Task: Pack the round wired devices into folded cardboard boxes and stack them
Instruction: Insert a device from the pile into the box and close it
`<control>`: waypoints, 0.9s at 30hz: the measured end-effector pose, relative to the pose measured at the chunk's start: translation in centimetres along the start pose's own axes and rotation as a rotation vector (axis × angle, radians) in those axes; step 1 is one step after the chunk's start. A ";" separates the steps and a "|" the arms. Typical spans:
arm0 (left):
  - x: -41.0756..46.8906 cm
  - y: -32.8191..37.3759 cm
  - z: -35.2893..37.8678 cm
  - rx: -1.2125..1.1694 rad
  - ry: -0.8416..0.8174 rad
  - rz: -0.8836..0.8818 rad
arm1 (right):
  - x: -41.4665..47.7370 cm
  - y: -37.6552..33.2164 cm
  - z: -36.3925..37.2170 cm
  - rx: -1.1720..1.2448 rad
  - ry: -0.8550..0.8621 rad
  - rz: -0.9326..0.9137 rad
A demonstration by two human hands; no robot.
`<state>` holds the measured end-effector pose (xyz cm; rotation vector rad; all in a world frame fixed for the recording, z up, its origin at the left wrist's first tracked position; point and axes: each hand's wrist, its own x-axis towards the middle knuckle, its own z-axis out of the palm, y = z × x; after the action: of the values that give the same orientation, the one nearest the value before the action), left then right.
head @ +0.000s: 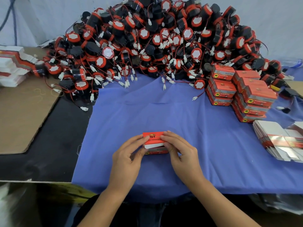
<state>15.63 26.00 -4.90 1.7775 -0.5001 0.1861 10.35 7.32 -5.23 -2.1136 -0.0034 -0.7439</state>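
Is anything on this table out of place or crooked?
Yes: the stacked red boxes at the right sit crooked, upper ones twisted off those below. One white connector strays from the pile onto the blue cloth.

The one wide-angle view sits on the person's head, facing forward and steeply down across the blue cloth-covered table (205,128). Close beneath the lens, mid-frame, the left hand (127,155) and right hand (181,152) grip a small red cardboard box (153,138). The far heap of round black-and-red wired devices (155,38) fills the top, and straight lines bow near the frame's edges.
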 end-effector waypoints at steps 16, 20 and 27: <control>0.2 0.7 -0.1 0.080 -0.043 0.014 | -0.2 0.2 0.2 -0.046 0.014 -0.014; -0.1 0.8 0.2 0.094 -0.025 0.027 | -0.2 0.1 0.0 -0.055 0.013 -0.036; -0.6 1.0 0.9 0.336 -0.015 0.099 | -0.6 -0.6 0.0 -0.158 0.004 -0.084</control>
<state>14.52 25.14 -4.45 2.0836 -0.5944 0.3419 9.70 7.89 -5.10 -2.2731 -0.0320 -0.8213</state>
